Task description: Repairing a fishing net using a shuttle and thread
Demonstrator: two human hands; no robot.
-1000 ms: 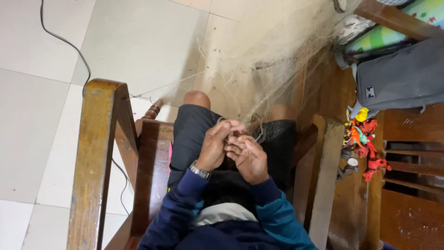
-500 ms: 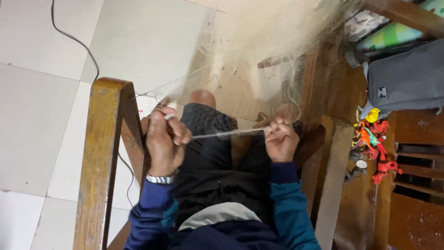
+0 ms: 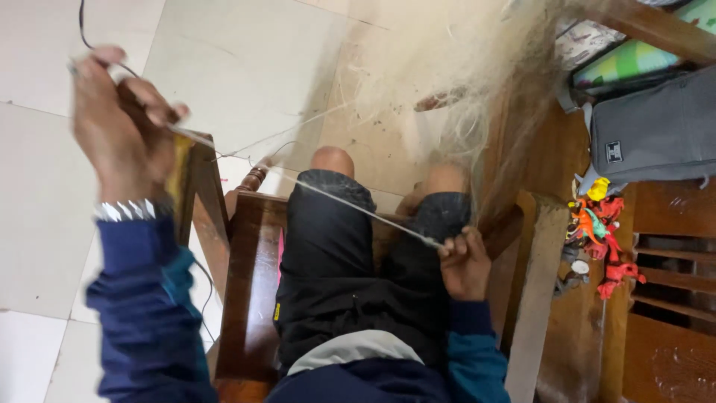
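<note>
**2 hands hold a pale line taut across the lap**

2 hands are in the head view, both belonging to the seated person looking down at their own lap. The left hand is raised high at about 10 o'clock in the picture, fingers curled together and clamped on the upper end of a thin pale line; a slim yellowish tool sits in that same grip, though its shape is hard to make out. A metal wristwatch shows at the wrist above a dark blue sleeve.

The line runs straight and taut from that hand down toward 4 o'clock, crossing over the black shorts and ending at the right hand. That hand rests low on the lap near the right knee, fingers folded together and pinched on the lower end of the line.

A mass of fine pale fishing net hangs at 1 o'clock, spreading over the tiled floor and gathering down toward the right hand. The person sits on a wooden chair, its armrest just beside the left forearm.

At 3 o'clock, a cluster of red, orange and yellow plastic toys lies on wooden furniture, with a grey bag just above it. A thin black cable trails over the floor at 11 o'clock.
</note>
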